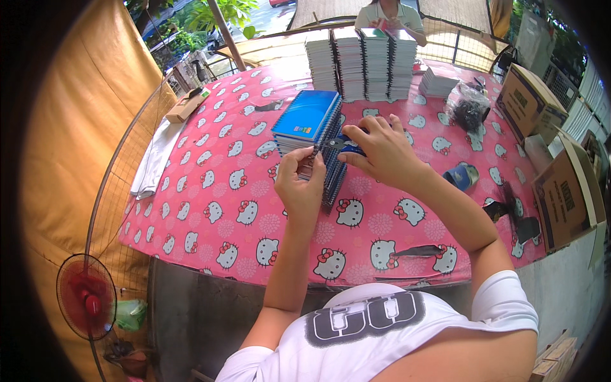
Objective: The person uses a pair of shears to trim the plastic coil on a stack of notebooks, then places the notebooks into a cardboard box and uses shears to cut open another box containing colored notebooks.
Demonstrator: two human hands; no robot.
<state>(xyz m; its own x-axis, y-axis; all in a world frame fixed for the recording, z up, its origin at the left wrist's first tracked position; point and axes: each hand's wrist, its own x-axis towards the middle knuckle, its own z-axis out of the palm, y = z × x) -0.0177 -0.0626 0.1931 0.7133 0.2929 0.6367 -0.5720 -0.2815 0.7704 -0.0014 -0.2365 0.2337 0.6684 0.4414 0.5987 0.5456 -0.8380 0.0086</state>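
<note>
A stack of spiral-bound notebooks with blue covers (305,124) is sitting near the middle of the worktop (210,210), which is wearing a pink cloth printed with white cartoon cat faces. The left hand (299,184) is pinching the wire spine at the near edge of the stack, thumb and fingertips closed together on it. The right hand (379,149) is gripping a small pair of blue-handled pliers (344,145), its grip clamped on the handles, with the tool's nose pointing at the same spine just beside the left fingertips. Behind the blue stack, four tall piles of notebooks (359,62) are standing side by side, their white page edges facing the camera, and a lower pile (438,83) is lying to their right. A clear bag of dark pieces (468,107) is resting near that pile. Brown cardboard boxes (563,191) with dark printing are leaning along the right edge of the worktop, one more (527,99) farther back. A small flat tan box (186,105) is lying at the far left corner, and a red fan (86,296) is standing on the floor at lower left. Another person (389,16) is sitting across the worktop.
</note>
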